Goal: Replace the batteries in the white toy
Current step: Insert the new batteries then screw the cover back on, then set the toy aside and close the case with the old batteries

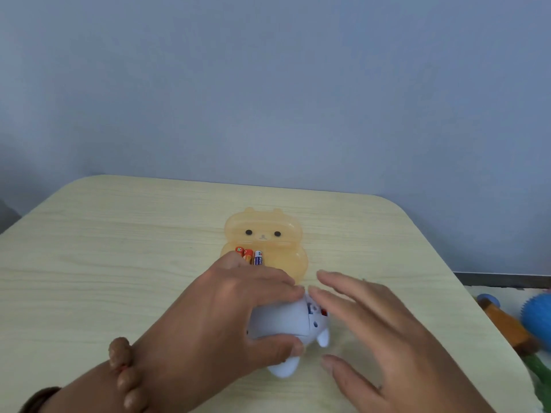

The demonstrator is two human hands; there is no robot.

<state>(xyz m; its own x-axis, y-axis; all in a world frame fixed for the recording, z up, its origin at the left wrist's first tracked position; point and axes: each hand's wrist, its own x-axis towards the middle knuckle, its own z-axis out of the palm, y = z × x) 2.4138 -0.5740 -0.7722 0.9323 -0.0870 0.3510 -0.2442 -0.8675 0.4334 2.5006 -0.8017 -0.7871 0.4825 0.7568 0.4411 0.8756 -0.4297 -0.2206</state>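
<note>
The white toy (286,323) lies on the table near the front, with its underside up and a small compartment showing blue and red parts. My left hand (220,317) grips its body, fingers over the far side and thumb on the near side. My right hand (372,332) hovers just to its right with straight fingers, fingertips close to the compartment and holding nothing. Behind the toy lies an orange translucent bear-shaped tray (286,257) holding three batteries (250,256), partly hidden by my left hand.
The light wooden table (119,263) has rounded far corners and stands against a grey wall. Off its right edge lie a blue spiky ball (538,317), an orange and brown toy (507,326) and something green (539,374).
</note>
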